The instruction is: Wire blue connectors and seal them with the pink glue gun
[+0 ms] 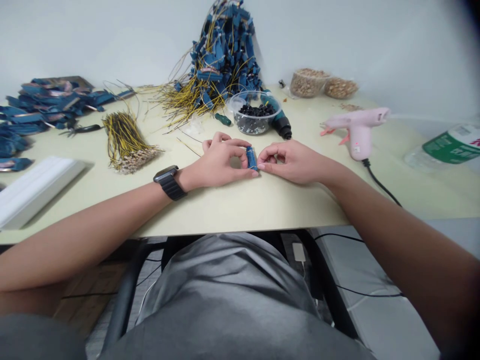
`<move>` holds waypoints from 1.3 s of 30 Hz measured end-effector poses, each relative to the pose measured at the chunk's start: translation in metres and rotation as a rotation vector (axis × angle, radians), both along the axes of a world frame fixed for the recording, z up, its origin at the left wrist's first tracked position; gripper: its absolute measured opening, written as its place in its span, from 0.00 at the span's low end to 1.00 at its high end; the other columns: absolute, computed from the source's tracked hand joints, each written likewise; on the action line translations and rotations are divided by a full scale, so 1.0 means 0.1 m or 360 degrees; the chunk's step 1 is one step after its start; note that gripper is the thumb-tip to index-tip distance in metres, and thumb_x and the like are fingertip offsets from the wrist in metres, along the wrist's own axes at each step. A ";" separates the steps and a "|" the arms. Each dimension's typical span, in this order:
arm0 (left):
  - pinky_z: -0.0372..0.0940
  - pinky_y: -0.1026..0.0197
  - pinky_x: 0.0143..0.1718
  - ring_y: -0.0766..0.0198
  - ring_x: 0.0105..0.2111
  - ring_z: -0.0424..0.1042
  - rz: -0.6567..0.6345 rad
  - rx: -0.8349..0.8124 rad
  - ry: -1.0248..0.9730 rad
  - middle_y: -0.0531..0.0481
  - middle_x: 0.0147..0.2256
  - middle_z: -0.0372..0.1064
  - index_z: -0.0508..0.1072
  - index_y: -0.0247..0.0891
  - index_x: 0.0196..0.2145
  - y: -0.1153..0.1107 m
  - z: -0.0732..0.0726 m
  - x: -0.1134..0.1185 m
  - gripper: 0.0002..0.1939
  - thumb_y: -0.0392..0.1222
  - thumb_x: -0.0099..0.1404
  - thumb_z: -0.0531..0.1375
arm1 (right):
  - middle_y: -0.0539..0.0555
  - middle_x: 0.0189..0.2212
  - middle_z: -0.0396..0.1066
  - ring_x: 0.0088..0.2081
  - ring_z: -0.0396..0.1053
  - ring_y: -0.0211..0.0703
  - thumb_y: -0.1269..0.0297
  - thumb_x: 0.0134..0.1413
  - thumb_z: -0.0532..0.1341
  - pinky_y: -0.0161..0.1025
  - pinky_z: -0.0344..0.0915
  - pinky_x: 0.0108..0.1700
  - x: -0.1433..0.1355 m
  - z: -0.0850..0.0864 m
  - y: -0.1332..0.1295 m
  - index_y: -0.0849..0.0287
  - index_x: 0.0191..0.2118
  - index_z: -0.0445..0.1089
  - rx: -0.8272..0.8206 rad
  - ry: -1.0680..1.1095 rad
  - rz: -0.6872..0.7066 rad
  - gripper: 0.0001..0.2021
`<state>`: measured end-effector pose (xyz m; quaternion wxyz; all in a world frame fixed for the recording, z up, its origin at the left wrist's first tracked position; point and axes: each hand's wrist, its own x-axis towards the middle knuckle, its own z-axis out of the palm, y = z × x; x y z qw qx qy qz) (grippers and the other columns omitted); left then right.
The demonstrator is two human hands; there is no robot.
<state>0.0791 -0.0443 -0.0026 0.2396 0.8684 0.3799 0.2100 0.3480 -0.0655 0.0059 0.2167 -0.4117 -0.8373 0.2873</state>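
A small blue part (251,158) stands on the pale table (240,205) between my two hands. My left hand (219,165), with a black watch on its wrist, pinches the part's left side with thumb and fingers. My right hand (290,161) presses its fingertips against the part's right side. Just behind the hands sits a clear bowl of small black pieces (255,117).
A tall heap of blue parts with yellow wires (219,60) stands at the back. A bundle of yellow wires (125,142), more blue parts (41,107), pliers (80,130) and a white box (32,187) lie left. A pink glue gun (356,131), a bottle (448,145) and two tubs (322,84) are right.
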 end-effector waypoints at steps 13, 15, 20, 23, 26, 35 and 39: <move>0.52 0.23 0.73 0.32 0.73 0.64 0.0008 0.0002 0.0035 0.50 0.75 0.80 0.85 0.41 0.37 0.03 -0.04 0.00 0.11 0.50 0.75 0.72 | 0.51 0.33 0.75 0.33 0.65 0.44 0.51 0.70 0.70 0.44 0.59 0.39 0.02 0.00 0.03 0.54 0.42 0.83 -0.0046 -0.0111 -0.0013 0.12; 0.52 0.23 0.74 0.32 0.74 0.64 0.0010 -0.0010 0.0040 0.50 0.75 0.80 0.85 0.41 0.37 0.03 -0.04 0.00 0.11 0.50 0.75 0.72 | 0.50 0.33 0.74 0.33 0.64 0.44 0.51 0.70 0.69 0.44 0.59 0.39 0.02 0.00 0.02 0.54 0.42 0.83 -0.0068 -0.0112 -0.0018 0.12; 0.52 0.26 0.77 0.35 0.75 0.65 -0.0008 -0.0021 -0.0018 0.52 0.73 0.82 0.86 0.44 0.40 0.06 -0.07 -0.01 0.08 0.50 0.74 0.73 | 0.50 0.33 0.73 0.34 0.63 0.44 0.48 0.69 0.69 0.44 0.59 0.40 0.00 0.03 0.01 0.54 0.42 0.82 -0.0165 -0.0106 -0.0028 0.14; 0.52 0.29 0.80 0.38 0.76 0.68 -0.0063 -0.0033 -0.0103 0.53 0.69 0.85 0.88 0.48 0.44 0.10 -0.09 -0.03 0.06 0.50 0.75 0.73 | 0.50 0.34 0.73 0.35 0.63 0.44 0.47 0.68 0.69 0.44 0.59 0.40 -0.01 0.04 0.01 0.55 0.43 0.81 -0.0205 -0.0108 -0.0025 0.15; 0.52 0.28 0.82 0.37 0.78 0.68 -0.0099 -0.0048 -0.0087 0.52 0.71 0.83 0.91 0.50 0.45 0.13 -0.11 -0.05 0.06 0.50 0.76 0.73 | 0.50 0.34 0.73 0.35 0.63 0.44 0.47 0.68 0.69 0.44 0.59 0.40 -0.01 0.04 0.01 0.55 0.43 0.81 -0.0221 -0.0102 -0.0016 0.15; 0.52 0.23 0.85 0.36 0.76 0.72 -0.0093 -0.0030 -0.0058 0.52 0.73 0.82 0.93 0.51 0.44 0.18 -0.13 -0.05 0.06 0.50 0.74 0.74 | 0.50 0.33 0.74 0.35 0.65 0.45 0.50 0.68 0.70 0.43 0.61 0.39 -0.02 0.03 0.00 0.54 0.41 0.82 -0.0148 -0.0116 -0.0052 0.13; 0.53 0.20 0.84 0.35 0.75 0.73 -0.0091 -0.0024 -0.0084 0.52 0.72 0.83 0.93 0.52 0.42 0.19 -0.15 -0.05 0.06 0.51 0.72 0.74 | 0.52 0.35 0.80 0.37 0.71 0.48 0.53 0.66 0.72 0.44 0.64 0.41 0.02 0.03 -0.05 0.54 0.42 0.84 0.0027 -0.0103 -0.0096 0.10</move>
